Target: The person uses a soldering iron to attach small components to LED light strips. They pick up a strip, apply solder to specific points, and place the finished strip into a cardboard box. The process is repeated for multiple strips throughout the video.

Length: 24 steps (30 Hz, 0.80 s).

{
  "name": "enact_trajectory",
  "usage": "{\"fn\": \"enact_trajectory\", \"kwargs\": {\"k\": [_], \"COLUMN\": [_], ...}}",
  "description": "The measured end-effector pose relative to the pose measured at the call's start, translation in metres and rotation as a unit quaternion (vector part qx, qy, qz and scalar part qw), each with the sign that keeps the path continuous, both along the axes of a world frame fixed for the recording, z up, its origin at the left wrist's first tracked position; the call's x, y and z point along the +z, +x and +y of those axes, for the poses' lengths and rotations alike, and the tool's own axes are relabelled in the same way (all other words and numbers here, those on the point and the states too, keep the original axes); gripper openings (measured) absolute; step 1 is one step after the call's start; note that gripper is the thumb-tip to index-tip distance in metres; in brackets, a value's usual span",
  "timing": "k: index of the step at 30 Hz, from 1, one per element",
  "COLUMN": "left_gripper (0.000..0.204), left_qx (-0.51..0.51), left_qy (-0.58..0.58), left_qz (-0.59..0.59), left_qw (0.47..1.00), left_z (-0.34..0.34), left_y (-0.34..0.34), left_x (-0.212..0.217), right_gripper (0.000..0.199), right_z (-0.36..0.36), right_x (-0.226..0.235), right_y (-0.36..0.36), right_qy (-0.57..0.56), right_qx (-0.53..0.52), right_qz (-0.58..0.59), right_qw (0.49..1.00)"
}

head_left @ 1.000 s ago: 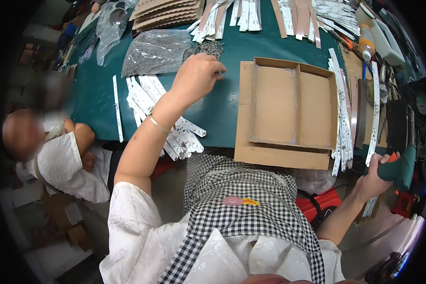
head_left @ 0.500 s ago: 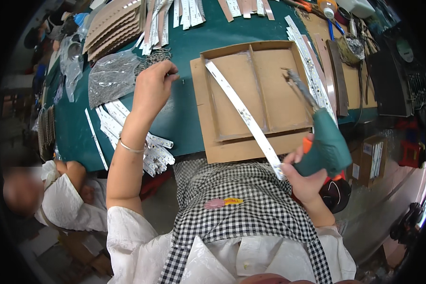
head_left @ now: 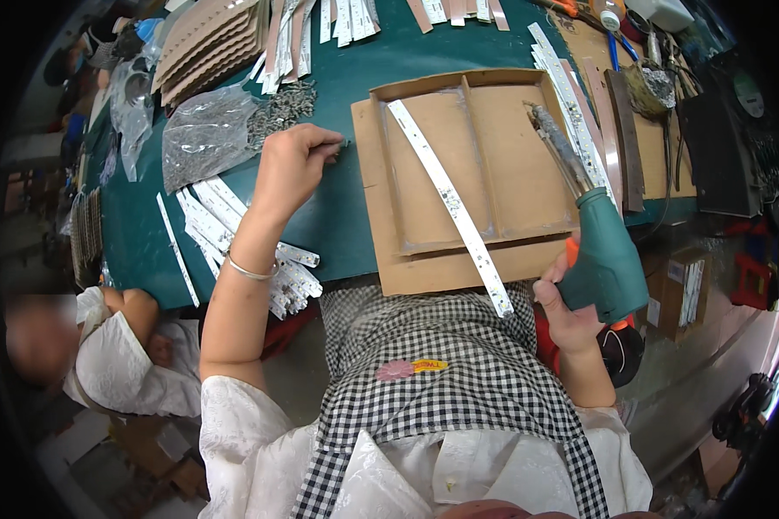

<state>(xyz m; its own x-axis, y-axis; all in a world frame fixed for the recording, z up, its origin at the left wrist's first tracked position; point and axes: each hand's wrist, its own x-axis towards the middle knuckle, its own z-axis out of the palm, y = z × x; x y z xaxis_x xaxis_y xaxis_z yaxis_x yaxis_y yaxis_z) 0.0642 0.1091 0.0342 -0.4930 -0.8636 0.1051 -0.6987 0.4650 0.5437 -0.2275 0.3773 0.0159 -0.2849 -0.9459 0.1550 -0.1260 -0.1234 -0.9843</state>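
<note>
My right hand (head_left: 573, 322) is closed around the green handle of a soldering gun (head_left: 613, 259). The gun's tip points away from me, over the right side of a shallow cardboard tray (head_left: 420, 275). Across that tray, on a slant, lies a white circuit strip (head_left: 450, 203) dotted with small parts; its near end juts past the tray's edge, and no hand touches it. Left of the tray, my left hand (head_left: 292, 169) is pinched above the green table. A tiny dark piece shows at its fingertips, too small to name. Just behind it is a heap of small metal parts (head_left: 290, 102).
A clear plastic bag (head_left: 201, 134) of metal parts lies left of the heap. More white strips (head_left: 294, 285) are piled near the front edge, others along the tray's right side. Stacked brown boards (head_left: 208, 48) stand at the far left. Another person (head_left: 130, 346) sits at the left.
My right hand has come away from the strip's near end, still holding the soldering gun. My left hand has moved slightly right and nearer, to where a tiny piece lay on the table.
</note>
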Motion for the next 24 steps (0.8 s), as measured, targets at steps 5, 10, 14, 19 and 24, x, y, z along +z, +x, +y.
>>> {"fn": "enact_trajectory", "kwargs": {"k": [5, 10, 14, 19, 24], "left_gripper": [0.015, 0.016, 0.018, 0.013, 0.017], "left_qx": [0.045, -0.006, 0.054, 0.065, 0.003], "left_qy": [0.083, -0.022, 0.015, 0.082, 0.172], "left_qz": [-0.033, -0.056, 0.013, 0.172, 0.278], "left_qw": [0.995, 0.998, 0.998, 0.979, 0.945], "left_z": [0.0, 0.003, 0.018, 0.051, 0.09], "left_y": [0.001, 0.005, -0.007, -0.026, -0.052], "left_x": [0.008, 0.002, 0.019, 0.041, 0.048], "right_gripper": [0.073, 0.072, 0.047, 0.042, 0.034], "right_z": [-0.008, -0.017, -0.025, -0.04, -0.064], "right_x": [0.004, 0.005, 0.02, 0.03, 0.039], "right_y": [0.0, -0.006, -0.001, -0.002, 0.016], "right_qy": [0.003, -0.023, -0.022, -0.019, -0.011], "right_qx": [-0.04, -0.024, -0.036, -0.013, -0.002], "right_qz": [-0.044, -0.031, -0.074, -0.049, -0.125], "right_qw": [0.998, 0.999, 0.996, 0.999, 0.992]}}
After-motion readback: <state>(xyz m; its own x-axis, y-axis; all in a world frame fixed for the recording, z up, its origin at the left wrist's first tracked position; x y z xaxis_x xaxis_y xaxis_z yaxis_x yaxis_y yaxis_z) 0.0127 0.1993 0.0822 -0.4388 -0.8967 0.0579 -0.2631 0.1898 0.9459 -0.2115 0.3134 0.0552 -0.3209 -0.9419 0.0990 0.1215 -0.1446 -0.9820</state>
